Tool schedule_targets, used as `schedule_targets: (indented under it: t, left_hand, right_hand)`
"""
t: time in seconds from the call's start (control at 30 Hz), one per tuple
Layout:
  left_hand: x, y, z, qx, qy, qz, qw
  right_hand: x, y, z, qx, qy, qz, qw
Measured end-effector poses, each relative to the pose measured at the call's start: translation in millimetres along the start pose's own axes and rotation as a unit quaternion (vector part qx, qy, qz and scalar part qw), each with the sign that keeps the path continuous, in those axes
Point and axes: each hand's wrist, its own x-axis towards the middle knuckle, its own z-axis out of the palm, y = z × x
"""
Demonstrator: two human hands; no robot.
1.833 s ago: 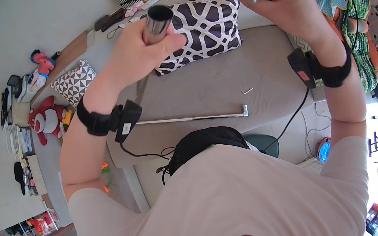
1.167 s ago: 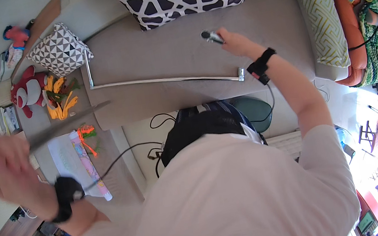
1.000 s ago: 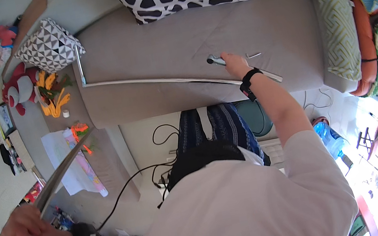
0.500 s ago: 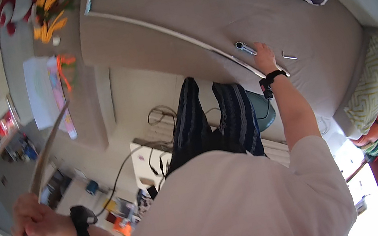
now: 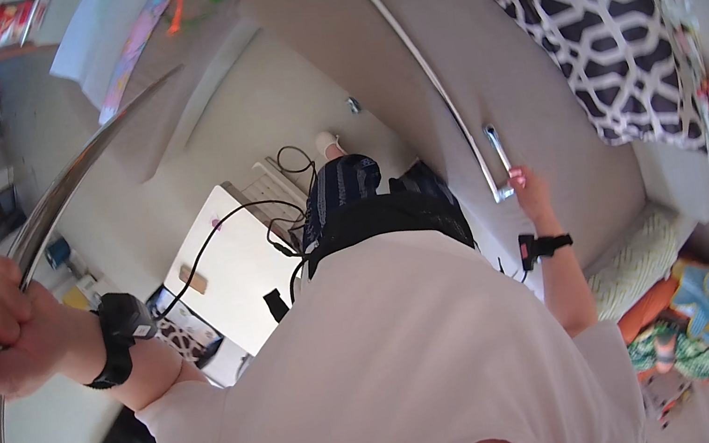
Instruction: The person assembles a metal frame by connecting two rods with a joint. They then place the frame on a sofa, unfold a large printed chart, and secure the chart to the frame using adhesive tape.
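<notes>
While the left hand (image 5: 0, 336) is curled tight into a fist around a long, flat metal bar (image 5: 65, 192), the bar runs up and to the right from the fist, with a short end sticking out below it at the lower left edge of the view. A black wrist strap (image 5: 114, 335) with a cable sits just behind that hand. The right hand (image 5: 527, 191) reaches out to the grey sofa (image 5: 474, 39), its fingers resting on the cushion and touching a small silver metal piece (image 5: 500, 156) that lies just above them; whether the fingers pinch it or only touch it cannot be told. That piece sits beside the end of a long thin metal rod (image 5: 410, 50) lying along the sofa seat. A black-and-white patterned pillow (image 5: 606, 35) leans at the far side of the sofa, well apart from both hands. A white board (image 5: 229, 263) lies on the floor between the arms.
</notes>
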Motion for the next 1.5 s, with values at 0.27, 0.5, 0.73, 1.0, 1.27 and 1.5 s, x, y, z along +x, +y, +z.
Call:
schedule_targets:
  t: [0.27, 0.5, 0.73, 1.0, 1.27, 1.5]
  left_hand:
    - [-36, -66, -126, 0.028, 0.263, -0.069, 0.962]
    - [-84, -118, -241, -0.112, 0.483, -0.151, 0.855]
    - [-149, -179, -277, -0.394, 0.526, -0.160, 0.737]
    - [-188, -281, -278, -0.424, 0.625, -0.224, 0.616]
    - [-215, -429, -289, -0.338, 0.606, -0.401, 0.597]
    - [-283, -491, -233, -0.128, 0.272, -0.791, 0.533]
  right_hand:
    - [54, -183, 43, -0.059, -0.079, -0.157, 0.983]
    - [111, -355, 87, -0.102, -0.057, -0.320, 0.940]
    - [148, -475, 95, -0.171, 0.000, -0.467, 0.868]
    - [233, -566, 143, -0.301, 0.042, -0.528, 0.793]
    - [344, -677, 158, -0.231, -0.050, -0.536, 0.810]
    - [407, -772, 182, -0.334, -0.022, -0.531, 0.778]
